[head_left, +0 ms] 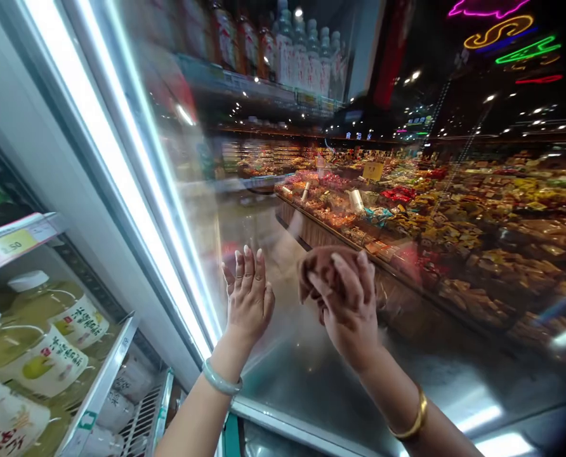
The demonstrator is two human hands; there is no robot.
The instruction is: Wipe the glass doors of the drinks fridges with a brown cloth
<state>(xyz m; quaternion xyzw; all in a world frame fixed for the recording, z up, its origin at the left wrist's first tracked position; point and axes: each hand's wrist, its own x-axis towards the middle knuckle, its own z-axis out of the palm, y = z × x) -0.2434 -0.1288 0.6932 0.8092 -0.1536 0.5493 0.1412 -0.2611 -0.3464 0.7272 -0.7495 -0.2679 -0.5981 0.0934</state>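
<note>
Glass door (311, 209) of the refrigerated cabinet stands swung open, filling most of the view, with the store's produce displays (478, 216) showing through and reflected in it. Lit door frame (121, 171) runs diagonally at left, and beyond it the cooler shelf (105, 374) carries bottled drinks (54, 355) under a price tag strip (16, 241).

Left hand (248, 298) lies flat on the pane, fingers straight and close together, holding nothing; it appears to brace the door. A pale bangle (221, 381) sits on that wrist. Right hand (349, 304) presses a brown cloth (323, 266) against the glass, fingers curled over and gripping the bunched fabric. A gold bangle (414, 422) sits on that forearm.

Assessment: the step in hand looks to be wiping the pane. Done well, it calls for the bracing hand kept steady so the door does not swing, even pressure through the cloth, and overlapping passes worked toward the frame edge. Bunched cloth covers little area; spreading it flatter would likely clean more evenly. Smears are hard to judge here, as motion blur and reflections mask the surface. Bangles should be kept off the glass to avoid scratching.
</note>
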